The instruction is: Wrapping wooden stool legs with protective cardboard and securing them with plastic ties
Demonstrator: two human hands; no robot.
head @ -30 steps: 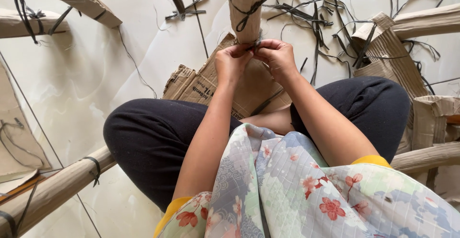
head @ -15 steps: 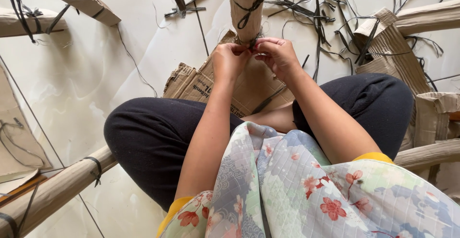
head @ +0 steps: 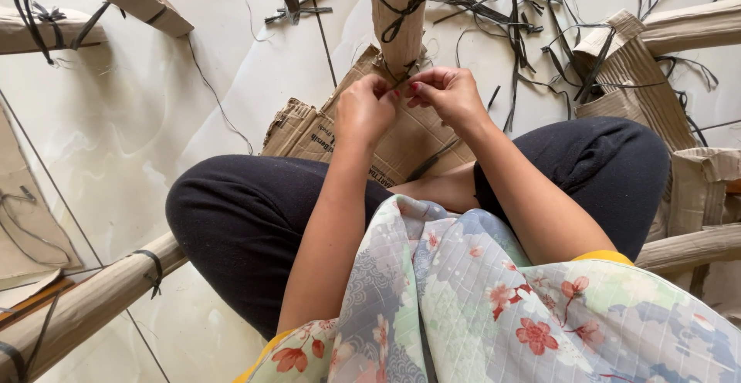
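Observation:
I sit cross-legged on a pale tiled floor. My left hand [head: 364, 109] and my right hand [head: 448, 94] meet in front of me, fingertips pinched on a thin black strap [head: 401, 74]. That strap is tied around the lower end of a cardboard-wrapped post [head: 397, 5] that rises from the top of the view. Under my hands lies a flattened brown cardboard sheet [head: 309, 132]. The knot itself is partly hidden by my fingers.
Loose black straps [head: 525, 20] litter the floor at the upper right, beside corrugated cardboard pieces [head: 641, 67]. More wrapped posts lie at the left [head: 85, 306], upper left [head: 38, 32], upper right [head: 695, 20] and right [head: 687, 248]. My dark-trousered knees [head: 231, 221] spread to both sides.
My hands have stayed at the strap on the post, with only small finger shifts. The view has tilted slightly.

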